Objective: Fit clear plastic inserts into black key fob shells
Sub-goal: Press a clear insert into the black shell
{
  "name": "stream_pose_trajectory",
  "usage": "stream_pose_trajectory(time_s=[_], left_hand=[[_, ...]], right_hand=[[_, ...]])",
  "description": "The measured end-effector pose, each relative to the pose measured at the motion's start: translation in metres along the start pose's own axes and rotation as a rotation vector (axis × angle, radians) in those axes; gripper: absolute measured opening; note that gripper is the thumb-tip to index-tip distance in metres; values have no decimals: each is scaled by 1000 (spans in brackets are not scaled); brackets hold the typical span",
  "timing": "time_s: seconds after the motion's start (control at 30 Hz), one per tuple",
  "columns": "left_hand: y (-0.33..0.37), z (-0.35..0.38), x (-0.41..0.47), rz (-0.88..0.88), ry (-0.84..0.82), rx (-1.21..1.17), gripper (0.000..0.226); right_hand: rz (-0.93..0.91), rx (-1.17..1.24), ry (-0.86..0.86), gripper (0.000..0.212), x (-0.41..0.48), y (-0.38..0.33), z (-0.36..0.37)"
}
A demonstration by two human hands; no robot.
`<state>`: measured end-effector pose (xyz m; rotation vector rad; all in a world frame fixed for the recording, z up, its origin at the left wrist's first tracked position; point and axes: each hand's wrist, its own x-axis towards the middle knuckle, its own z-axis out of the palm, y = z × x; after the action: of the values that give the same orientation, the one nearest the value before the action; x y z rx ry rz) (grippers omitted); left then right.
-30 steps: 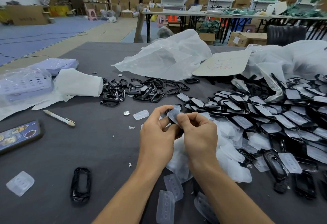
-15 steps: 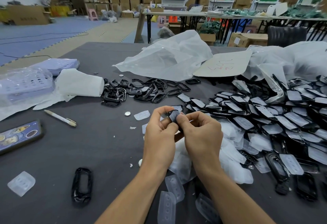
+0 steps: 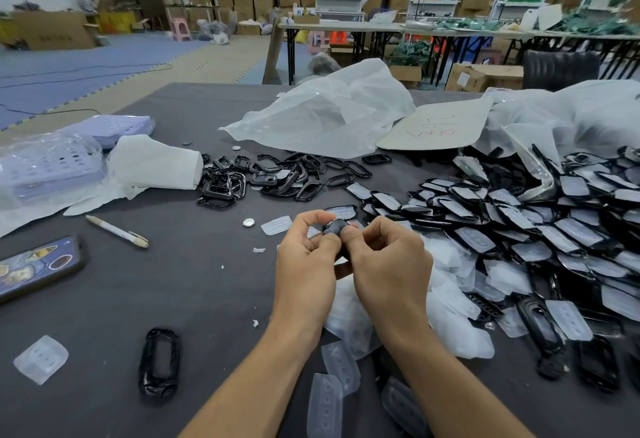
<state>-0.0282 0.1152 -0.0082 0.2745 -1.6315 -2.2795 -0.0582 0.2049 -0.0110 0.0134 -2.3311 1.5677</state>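
Grey table [image 3: 180,292] bearing a heap of fitted shells [image 3: 519,229] at right and loose inserts [image 3: 325,403] near the wrists. Left hand [image 3: 304,264] and right hand [image 3: 388,264], fingers curled, together pinch one black shell [image 3: 335,228] above the table's middle.

Red handwritten marks on the cardboard sheet [image 3: 437,125], upside down, cannot be read
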Motion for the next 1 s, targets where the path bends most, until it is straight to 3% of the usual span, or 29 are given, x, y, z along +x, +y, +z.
stream_pose_trajectory(time_s=[0.2,0.37,0.47,0.6,0.87,1.0], left_hand=[[3,1,1,-6,53,-47,32],[2,-2,5,-5,99,-32,27],[2,-5,7,6,97,19,25],[6,-14,11,45,133,134,19],[9,-19,14,-2,202,86,19],[11,-19,14,-29,218,43,16]], right_hand=[[-80,-81,20,27,1,1,-3],[7,144,-153,14,2,2,-3],[6,244,-168,13,1,2,-3],[9,279,-157,15,5,4,-6],[9,279,-186,17,6,4,-5],[34,357,-253,9,5,2,-6]])
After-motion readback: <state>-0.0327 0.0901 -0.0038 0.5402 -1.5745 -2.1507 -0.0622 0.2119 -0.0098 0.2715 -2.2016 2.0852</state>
